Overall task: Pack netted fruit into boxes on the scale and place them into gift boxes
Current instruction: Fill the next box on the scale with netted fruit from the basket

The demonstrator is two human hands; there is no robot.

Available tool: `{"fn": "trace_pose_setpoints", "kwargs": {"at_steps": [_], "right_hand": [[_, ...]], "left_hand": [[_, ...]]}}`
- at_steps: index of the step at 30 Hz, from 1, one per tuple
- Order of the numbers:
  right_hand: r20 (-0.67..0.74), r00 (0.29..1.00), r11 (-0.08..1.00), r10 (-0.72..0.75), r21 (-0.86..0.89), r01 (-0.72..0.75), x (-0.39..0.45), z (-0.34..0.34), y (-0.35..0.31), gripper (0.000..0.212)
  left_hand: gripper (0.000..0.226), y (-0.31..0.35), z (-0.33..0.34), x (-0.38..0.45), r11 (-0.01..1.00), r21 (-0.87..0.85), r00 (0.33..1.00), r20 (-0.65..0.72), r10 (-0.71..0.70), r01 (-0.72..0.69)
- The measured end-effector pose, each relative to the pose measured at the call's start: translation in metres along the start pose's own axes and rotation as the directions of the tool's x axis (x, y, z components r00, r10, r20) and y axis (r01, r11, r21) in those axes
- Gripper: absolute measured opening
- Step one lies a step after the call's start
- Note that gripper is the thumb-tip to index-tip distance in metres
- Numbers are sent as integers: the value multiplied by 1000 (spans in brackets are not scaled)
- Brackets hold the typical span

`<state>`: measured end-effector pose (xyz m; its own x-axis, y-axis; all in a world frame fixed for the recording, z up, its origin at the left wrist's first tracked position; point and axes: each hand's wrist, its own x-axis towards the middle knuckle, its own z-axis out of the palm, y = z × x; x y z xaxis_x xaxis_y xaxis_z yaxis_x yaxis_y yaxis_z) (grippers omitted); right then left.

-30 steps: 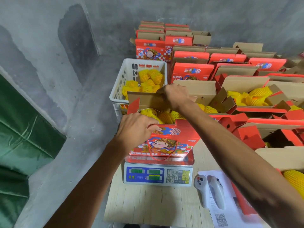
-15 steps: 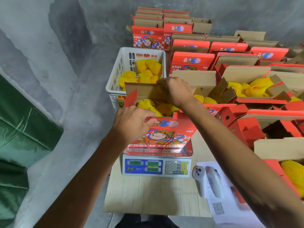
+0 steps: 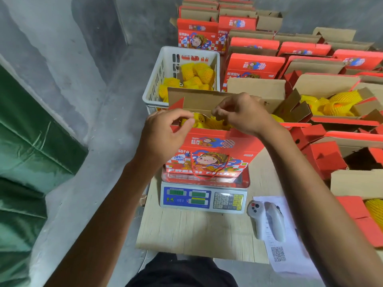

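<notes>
Presently, a red gift box [image 3: 209,150] printed with a cartoon figure and the words "FRESH FRUIT" stands on the pan of a digital scale [image 3: 204,196], which sits on a pale wooden table [image 3: 192,230]. The box is open at the top, its brown rear flap standing upright. Netted fruit [image 3: 207,123] in yellow foam mesh lies inside, visible between the two hands. A red cord handle hangs down the front panel.

The left hand [image 3: 163,133] hovers at the box's near left rim, fingers curled with thumb and forefinger close together; whether they pinch anything cannot be told. The right hand [image 3: 242,113] sits over the opening toward the rear flap, fingers likewise curled; whether it holds anything cannot be told either.

Behind the scale stands a white plastic crate [image 3: 165,73] with more yellow-netted fruit inside. To its right and beyond are rows of red gift boxes [image 3: 255,63], flaps open, some showing netted fruit. An open box [image 3: 335,119] just right of the scale holds several pieces.

On the table right of the scale lies a white handheld controller [image 3: 267,218] on a printed sheet of paper [image 3: 281,257] bearing a QR code. Green fabric [image 3: 27,158] occupies the left edge of view.
</notes>
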<state>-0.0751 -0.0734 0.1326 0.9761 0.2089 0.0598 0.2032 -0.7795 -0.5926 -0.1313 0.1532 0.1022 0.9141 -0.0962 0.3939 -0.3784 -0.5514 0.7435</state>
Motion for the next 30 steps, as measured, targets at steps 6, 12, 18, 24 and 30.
{"fn": "trace_pose_setpoints", "kwargs": {"at_steps": [6, 12, 18, 24, 30], "right_hand": [[82, 993, 993, 86, 75, -92, 5, 6, 0, 18], [135, 976, 985, 168, 17, -172, 15, 9, -5, 32], [180, 953, 969, 242, -96, -228, 26, 12, -10, 48], [275, 906, 924, 323, -298, -239, 41, 24, -27, 62], [412, 769, 783, 489, -596, -179, 51, 40, -55, 53]], "left_hand": [[21, -24, -4, -6, 958, -254, 972, -155, -175, 132], [17, -37, -11, -18, 889, -437, 936, -236, -260, 137], [16, -42, -13, -25, 804, -553, 879, -247, -407, 217], [13, -44, -16, -36, 767, -598, 847, -262, -463, 234], [15, -43, -16, -43, 788, -594, 861, -305, -406, 161]]}}
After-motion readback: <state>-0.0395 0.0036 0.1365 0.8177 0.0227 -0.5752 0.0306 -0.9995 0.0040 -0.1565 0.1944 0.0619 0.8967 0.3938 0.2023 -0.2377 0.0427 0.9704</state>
